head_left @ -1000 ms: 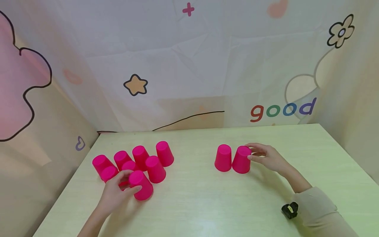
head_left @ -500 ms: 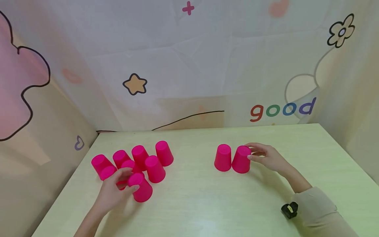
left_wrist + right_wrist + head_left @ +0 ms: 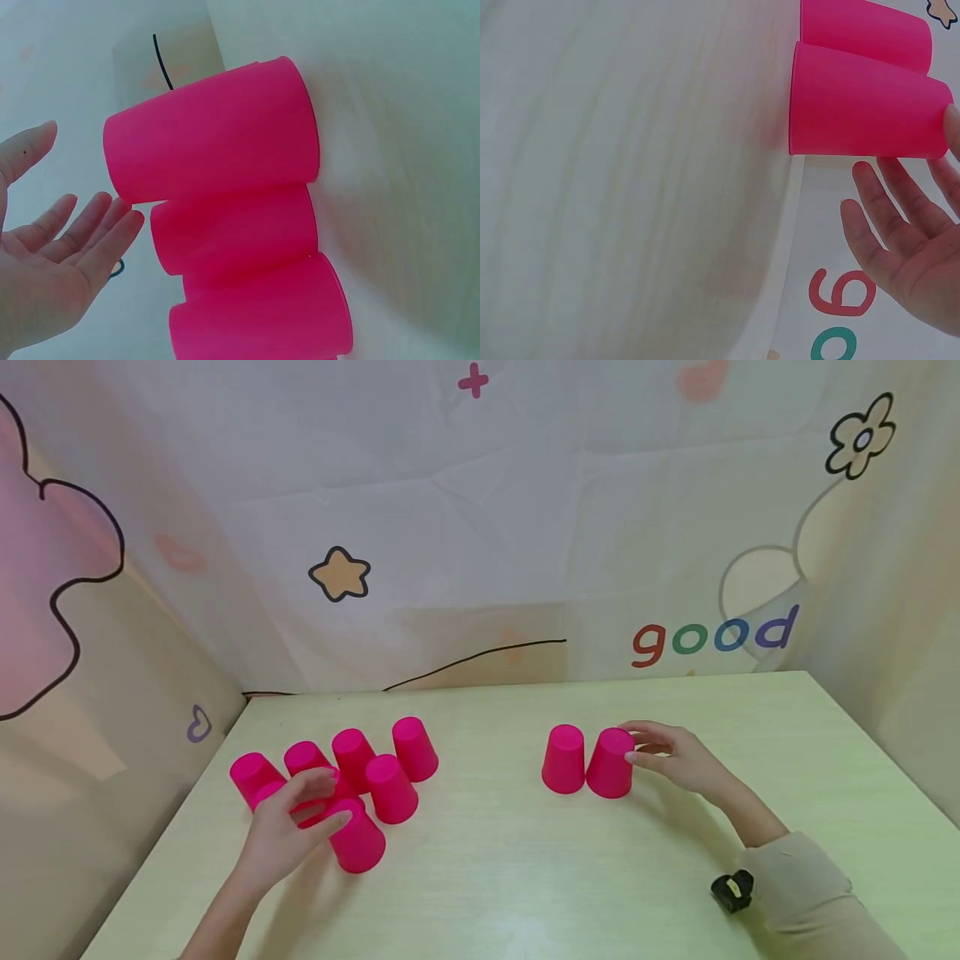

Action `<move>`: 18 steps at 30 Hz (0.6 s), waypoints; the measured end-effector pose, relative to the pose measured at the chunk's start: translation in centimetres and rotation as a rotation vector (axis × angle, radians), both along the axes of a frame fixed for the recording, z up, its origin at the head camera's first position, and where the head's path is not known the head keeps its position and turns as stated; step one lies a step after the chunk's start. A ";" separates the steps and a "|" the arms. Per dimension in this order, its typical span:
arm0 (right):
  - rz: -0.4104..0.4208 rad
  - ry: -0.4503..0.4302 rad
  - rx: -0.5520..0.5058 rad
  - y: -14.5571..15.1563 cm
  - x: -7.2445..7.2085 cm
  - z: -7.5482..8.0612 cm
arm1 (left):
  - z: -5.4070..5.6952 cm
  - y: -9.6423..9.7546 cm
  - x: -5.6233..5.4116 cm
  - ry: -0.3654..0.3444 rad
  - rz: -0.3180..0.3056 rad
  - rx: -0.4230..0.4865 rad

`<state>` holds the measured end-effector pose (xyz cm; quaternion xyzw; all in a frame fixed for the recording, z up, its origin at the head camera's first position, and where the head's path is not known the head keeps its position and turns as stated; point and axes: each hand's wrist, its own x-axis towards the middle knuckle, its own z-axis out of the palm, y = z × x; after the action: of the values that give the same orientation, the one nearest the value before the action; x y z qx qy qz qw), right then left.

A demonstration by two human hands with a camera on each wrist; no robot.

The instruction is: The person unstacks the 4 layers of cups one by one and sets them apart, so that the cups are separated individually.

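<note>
Pink cups stand upside down on the table in two groups. My left hand (image 3: 281,835) hovers at the front of the left group, fingers spread and partly covering cups behind it. Nearest to it is the front cup (image 3: 357,842); in the left wrist view the thumb stands apart from this cup (image 3: 214,135) and the fingertips lie right at its narrow end. On the right, two cups stand side by side. My right hand (image 3: 675,762) is at the right cup (image 3: 611,764), its thumb overlapping the narrow end (image 3: 870,105) and its fingers loosely extended beside it.
Several more cups, among them a back one (image 3: 415,749) and a middle one (image 3: 392,789), crowd the left side of the table (image 3: 487,860). The left cup of the pair (image 3: 563,760) stands close to its neighbour. A printed cloth (image 3: 480,527) hangs behind the table.
My left hand has loosened its hold on the front cup, drawing its fingers and thumb up and left away from it. That cup stands slightly nearer me. The right hand has stayed in place.
</note>
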<state>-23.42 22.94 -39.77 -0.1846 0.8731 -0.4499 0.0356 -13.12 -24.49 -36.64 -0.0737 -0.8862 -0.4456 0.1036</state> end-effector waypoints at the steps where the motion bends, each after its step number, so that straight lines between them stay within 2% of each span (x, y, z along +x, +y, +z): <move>1: 0.000 0.000 0.000 0.0 0.0 0.0 | 0.1 0.2 0.0 0.002 0.001 0.000; 8: -0.002 0.003 0.003 0.0 0.0 -0.1 | 0.1 1.9 -1.1 0.049 -0.060 0.039; 18: 0.004 0.006 -0.008 0.2 -0.1 -0.1 | 0.3 4.9 -2.8 0.033 -0.137 0.074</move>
<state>-23.48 23.12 -39.91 -0.1880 0.8709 -0.4528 0.0331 -15.89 -19.55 -36.38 -0.1376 -0.8602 -0.4827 0.0899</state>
